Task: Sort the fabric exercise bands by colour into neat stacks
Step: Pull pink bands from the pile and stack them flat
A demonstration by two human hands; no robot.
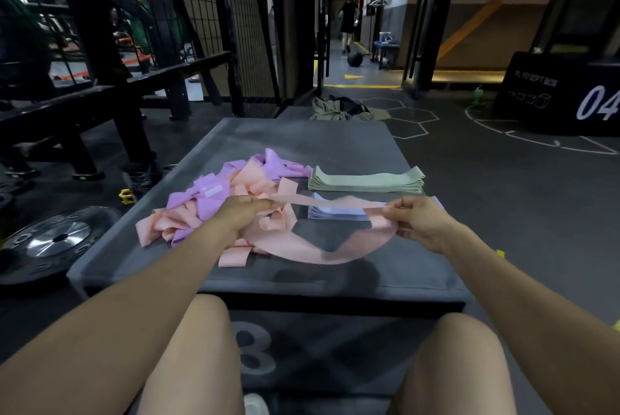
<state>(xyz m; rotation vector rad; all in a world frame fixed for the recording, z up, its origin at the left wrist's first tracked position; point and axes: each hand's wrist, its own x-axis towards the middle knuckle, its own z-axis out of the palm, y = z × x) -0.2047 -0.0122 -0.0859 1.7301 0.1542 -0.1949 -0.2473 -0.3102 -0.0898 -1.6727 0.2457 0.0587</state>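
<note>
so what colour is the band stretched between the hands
Peach pink, the same as the loose peach bands in the pile; the band shows best in the head view.

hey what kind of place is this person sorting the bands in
Most likely a gym. The bands lie on a soft plyo box, a second numbered box stands to the right, a weight plate lies on the floor at left, and a medicine ball sits down the corridor.

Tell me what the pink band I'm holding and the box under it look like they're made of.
Pink band: apparently soft matte woven or knit fabric; it sags in a limp loop between the left hand and right hand, with no shine. Box: probably foam under a smooth grey vinyl-like cover; its top has a dull sheen and rounded, seamed edges. The padding itself isn't visible.
</note>
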